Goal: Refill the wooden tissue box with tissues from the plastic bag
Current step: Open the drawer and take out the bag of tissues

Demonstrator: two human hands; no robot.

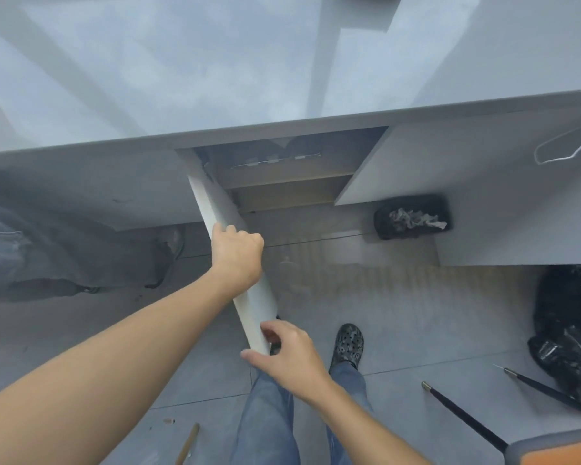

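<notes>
Search step: a cabinet door (222,209) under the tabletop (215,78) is gripped by the left hand (239,255) and pinched by the right hand (287,352); tissues must next be located inside.

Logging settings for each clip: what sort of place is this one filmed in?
Probably a kitchen or utility area, though that is uncertain. A long grey countertop runs over base cabinets with an open cabinet door, a small black bin stands on the tiled floor, and a full black rubbish bag sits nearby.
</notes>
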